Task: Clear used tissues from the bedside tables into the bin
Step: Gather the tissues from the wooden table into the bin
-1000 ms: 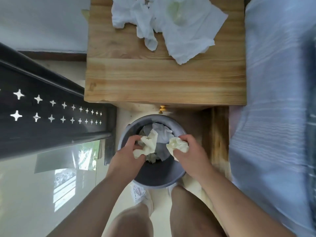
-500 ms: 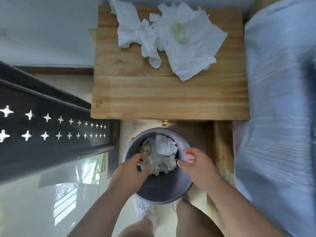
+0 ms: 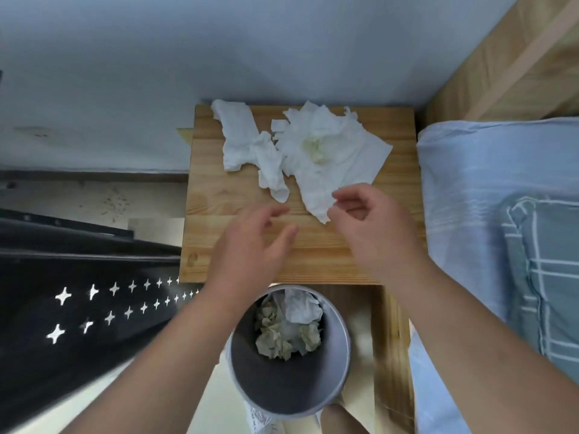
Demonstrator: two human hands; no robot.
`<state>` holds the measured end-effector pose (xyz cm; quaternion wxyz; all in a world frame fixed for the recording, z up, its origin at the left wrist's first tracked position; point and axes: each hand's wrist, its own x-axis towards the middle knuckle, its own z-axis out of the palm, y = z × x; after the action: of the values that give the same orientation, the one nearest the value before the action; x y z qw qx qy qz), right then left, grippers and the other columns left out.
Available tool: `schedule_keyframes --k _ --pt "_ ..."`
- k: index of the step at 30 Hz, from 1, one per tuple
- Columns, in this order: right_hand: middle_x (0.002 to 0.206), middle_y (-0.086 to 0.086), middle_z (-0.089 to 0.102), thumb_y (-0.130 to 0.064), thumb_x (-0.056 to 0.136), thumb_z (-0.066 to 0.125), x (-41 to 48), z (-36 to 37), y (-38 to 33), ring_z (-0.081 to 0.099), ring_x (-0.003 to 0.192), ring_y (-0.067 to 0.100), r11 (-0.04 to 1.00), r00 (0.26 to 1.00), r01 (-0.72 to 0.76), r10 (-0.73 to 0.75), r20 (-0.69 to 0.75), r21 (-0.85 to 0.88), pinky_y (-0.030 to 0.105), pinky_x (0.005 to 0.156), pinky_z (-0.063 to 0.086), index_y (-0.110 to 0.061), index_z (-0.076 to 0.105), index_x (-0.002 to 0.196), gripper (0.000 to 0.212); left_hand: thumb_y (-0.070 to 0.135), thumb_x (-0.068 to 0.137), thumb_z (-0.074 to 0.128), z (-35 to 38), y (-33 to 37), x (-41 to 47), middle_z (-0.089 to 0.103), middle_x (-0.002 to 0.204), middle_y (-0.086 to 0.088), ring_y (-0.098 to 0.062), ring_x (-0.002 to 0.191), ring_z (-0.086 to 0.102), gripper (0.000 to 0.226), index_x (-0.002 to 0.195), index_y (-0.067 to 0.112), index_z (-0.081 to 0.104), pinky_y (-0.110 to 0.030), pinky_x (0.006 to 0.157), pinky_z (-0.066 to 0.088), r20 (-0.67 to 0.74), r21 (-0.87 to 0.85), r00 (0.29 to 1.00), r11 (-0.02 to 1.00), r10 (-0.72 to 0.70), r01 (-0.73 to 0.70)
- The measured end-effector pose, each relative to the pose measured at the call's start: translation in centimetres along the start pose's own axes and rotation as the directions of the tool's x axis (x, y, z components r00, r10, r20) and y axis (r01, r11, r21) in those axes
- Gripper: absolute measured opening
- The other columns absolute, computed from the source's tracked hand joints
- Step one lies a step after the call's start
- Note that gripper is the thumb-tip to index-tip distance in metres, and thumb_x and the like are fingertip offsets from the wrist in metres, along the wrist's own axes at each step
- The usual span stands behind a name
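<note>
While over the bedside table (image 3: 219, 245), both hands (empty) near tissues (image 3: 316, 148).

Soft even daylight, hands (image 3: 250, 245) motion-blurred, wide-angle warp at edges, glare bottom left.

- A bed (image 3: 470, 189) with pale blue striped bedding fills the right side.
- A blue-grey checked pillow (image 3: 545, 277) lies on it at the far right.
- A wooden headboard (image 3: 507, 67) rises at the upper right.
- A black metal panel (image 3: 78, 308) with star-shaped cutouts stands at the left.
- A pale wall (image 3: 219, 51) runs behind.
</note>
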<state>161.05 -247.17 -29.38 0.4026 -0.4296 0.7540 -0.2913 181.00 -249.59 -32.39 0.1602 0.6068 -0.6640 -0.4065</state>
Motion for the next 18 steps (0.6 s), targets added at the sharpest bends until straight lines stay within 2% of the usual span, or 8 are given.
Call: schedule_keyframes --k 3,5,8,10,11,13,16,18 --pt "0.109 -0.028 0.063 -0.034 0.095 0.072 2.5 -0.1 -0.4 0.061 0.098 -0.002 0.982 0.996 0.081 -0.085 -0.014 -0.173 0.012 0.077 0.043 -0.036 0.070 0.126 0.031 0.044 0.097 0.071 -0.2 1.0 3.3 0.054 0.128 0.021 -0.003 0.113 0.055 0.048 0.143 0.040 0.058 -0.031 0.091 0.049 -0.087 0.065 0.996 0.998 0.029 -0.024" --pt "0.128 -0.017 0.066 -0.032 0.095 0.074 3.8 0.3 -0.3 0.058 0.120 0.009 0.943 0.987 0.153 -0.162 -0.006 -0.295 0.016 0.093 0.040 -0.030 0.068 0.135 0.040 0.040 0.097 0.071 0.1 1.3 5.0 0.052 0.144 0.016 -0.008 0.124 0.053 0.056 0.150 0.040 0.052 -0.028 0.092 0.044 -0.123 0.129 0.992 0.991 0.042 -0.026" --pt "0.151 -0.003 0.060 -0.032 0.091 0.079 5.5 1.3 0.5 0.047 0.141 0.022 0.874 0.971 0.237 -0.218 0.095 -0.425 0.033 0.113 0.037 -0.024 0.063 0.144 0.055 0.041 0.098 0.071 0.7 1.4 7.0 0.034 0.170 0.004 -0.021 0.148 0.043 0.068 0.159 0.039 0.043 -0.039 0.101 0.048 -0.099 0.280 0.993 0.960 0.059 -0.029" --pt "0.161 -0.001 0.051 -0.035 0.090 0.080 6.1 2.0 1.2 0.041 0.148 0.024 0.828 0.964 0.260 -0.193 0.183 -0.496 0.042 0.120 0.033 -0.024 0.058 0.150 0.064 0.042 0.100 0.069 1.2 1.5 7.7 0.025 0.176 0.000 -0.027 0.155 0.036 0.071 0.163 0.038 0.037 -0.047 0.107 0.049 -0.047 0.390 0.997 0.920 0.054 -0.032" --pt "0.163 0.000 0.048 -0.036 0.091 0.079 6.2 2.3 1.6 0.039 0.150 0.024 0.799 0.960 0.271 -0.180 0.215 -0.537 0.044 0.120 0.032 -0.025 0.056 0.152 0.066 0.042 0.101 0.068 1.5 1.4 7.8 0.027 0.176 -0.002 -0.028 0.156 0.034 0.071 0.164 0.038 0.037 -0.048 0.108 0.049 -0.021 0.439 0.999 0.898 0.044 -0.030" --pt "0.159 0.003 0.052 -0.031 0.094 0.075 6.2 2.8 2.4 0.043 0.147 0.027 0.760 0.953 0.298 -0.200 0.227 -0.578 0.046 0.116 0.036 -0.022 0.061 0.146 0.055 0.038 0.102 0.067 2.0 1.2 7.8 0.043 0.166 -0.004 -0.030 0.152 0.037 0.063 0.161 0.034 0.044 -0.048 0.106 0.049 0.008 0.495 0.999 0.868 0.039 -0.038" --pt "0.128 0.007 0.075 -0.015 0.097 0.070 6.0 2.7 3.0 0.062 0.122 0.032 0.798 0.957 0.282 -0.277 0.090 -0.533 0.043 0.097 0.048 -0.014 0.077 0.122 0.026 0.023 0.102 0.069 2.1 0.6 7.4 0.063 0.139 -0.005 -0.031 0.134 0.052 0.043 0.145 0.025 0.064 -0.047 0.093 0.053 -0.016 0.443 0.996 0.894 0.085 -0.069" --pt "0.109 0.005 0.078 -0.014 0.100 0.064 5.6 2.2 2.7 0.067 0.104 0.029 0.828 0.959 0.249 -0.283 0.008 -0.503 0.037 0.079 0.048 -0.015 0.077 0.119 0.023 0.018 0.103 0.066 1.9 0.3 7.0 0.067 0.131 -0.004 -0.029 0.126 0.058 0.033 0.135 0.023 0.071 -0.040 0.086 0.050 -0.051 0.375 0.996 0.926 0.071 -0.047"
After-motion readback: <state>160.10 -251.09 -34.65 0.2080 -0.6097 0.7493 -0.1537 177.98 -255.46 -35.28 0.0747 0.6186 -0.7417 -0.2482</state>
